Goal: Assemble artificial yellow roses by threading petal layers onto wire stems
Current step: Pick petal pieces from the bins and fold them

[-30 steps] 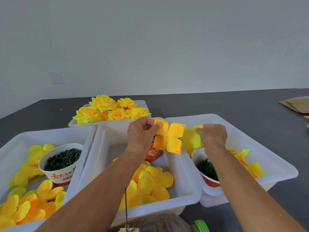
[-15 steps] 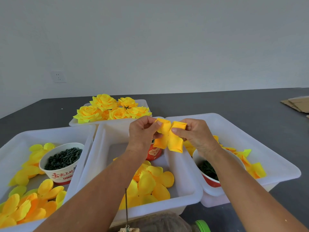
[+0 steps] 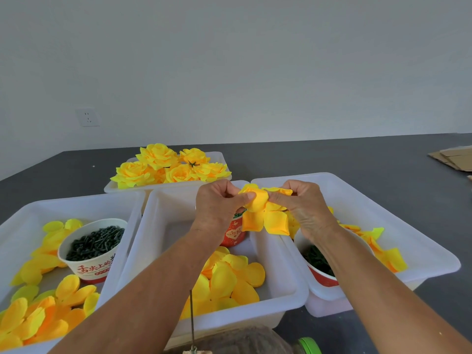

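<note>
Petal layer, yellow, is held up over the middle white bin, pinched between both hands: left hand grips its upper left fold, right hand its upper right; finished roses fill the far tray

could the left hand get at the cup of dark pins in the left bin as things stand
Probably not right away: the left hand and right hand both pinch the petal layer. The cup stands open-topped with nothing over it, so once the hand lets go the way looks free.

4 white trays, 3 cups, approx 6 roses.
</note>
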The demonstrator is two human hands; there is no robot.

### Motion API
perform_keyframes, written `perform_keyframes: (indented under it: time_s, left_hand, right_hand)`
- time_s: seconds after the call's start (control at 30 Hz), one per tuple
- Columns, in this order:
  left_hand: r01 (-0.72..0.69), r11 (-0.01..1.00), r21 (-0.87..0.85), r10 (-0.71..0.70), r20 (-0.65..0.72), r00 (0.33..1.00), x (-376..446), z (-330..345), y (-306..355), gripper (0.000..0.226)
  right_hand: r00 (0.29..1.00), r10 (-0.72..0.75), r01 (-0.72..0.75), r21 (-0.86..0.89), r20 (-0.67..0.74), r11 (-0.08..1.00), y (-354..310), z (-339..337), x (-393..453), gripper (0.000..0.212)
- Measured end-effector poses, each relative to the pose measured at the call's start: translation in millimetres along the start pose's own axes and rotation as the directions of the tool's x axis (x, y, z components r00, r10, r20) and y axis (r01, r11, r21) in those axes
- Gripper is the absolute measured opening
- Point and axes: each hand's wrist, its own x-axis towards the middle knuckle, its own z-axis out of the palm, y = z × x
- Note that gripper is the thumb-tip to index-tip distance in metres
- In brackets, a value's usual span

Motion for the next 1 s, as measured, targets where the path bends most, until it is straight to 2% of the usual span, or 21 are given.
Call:
perform_keyframes:
  time_s: [0.2, 0.33, 0.47, 0.53, 0.73, 0.9, 1.0]
  left_hand:
    - [-0.030, 0.999, -0.030, 0.030, 0.008, 1.000, 1.9, -1.0, -0.9, 0.013]
    - [-0.068, 0.996, 0.062, 0.067, 0.024, 0.997, 1.2, -1.1, -0.7, 0.014]
    - [-0.128, 0.981, 0.143, 0.123, 0.037, 0.992, 1.3, -2.3, 0.5, 0.013]
    - [-0.173, 0.968, 0.184, 0.165, 0.058, 0.985, 0.3, -2.2, 1.9, 0.013]
    - [-0.244, 0.953, 0.181, 0.234, 0.071, 0.970, -2.9, -0.8, 4.7, 0.012]
    - [-0.244, 0.923, 0.296, 0.255, 0.002, 0.967, -2.9, 1.7, 2.0, 0.022]
    - [-0.219, 0.947, 0.235, 0.215, 0.041, 0.976, -6.2, 4.6, 2.0, 0.027]
  right_hand:
    - [0.993, 0.049, -0.062, 0.120, 0.108, 0.991, -3.6, -0.8, -3.4, 0.005]
    - [0.983, 0.042, -0.059, 0.091, 0.180, 0.994, -5.5, -0.3, -4.5, 0.021]
    - [0.948, 0.071, -0.088, 0.042, 0.310, 0.995, -7.2, 2.3, -7.8, 0.023]
    - [0.942, 0.056, -0.073, 0.040, 0.331, 0.997, -8.0, 2.2, -9.1, 0.023]
    - [0.970, -0.008, -0.004, 0.049, 0.242, 0.999, -8.7, 2.2, -9.7, 0.024]
    - [0.997, -0.078, 0.079, -0.008, 0.027, 0.997, -5.8, 5.5, -8.1, 0.023]
    - [0.989, -0.138, 0.134, -0.073, -0.052, 0.988, -4.7, 6.7, -6.7, 0.027]
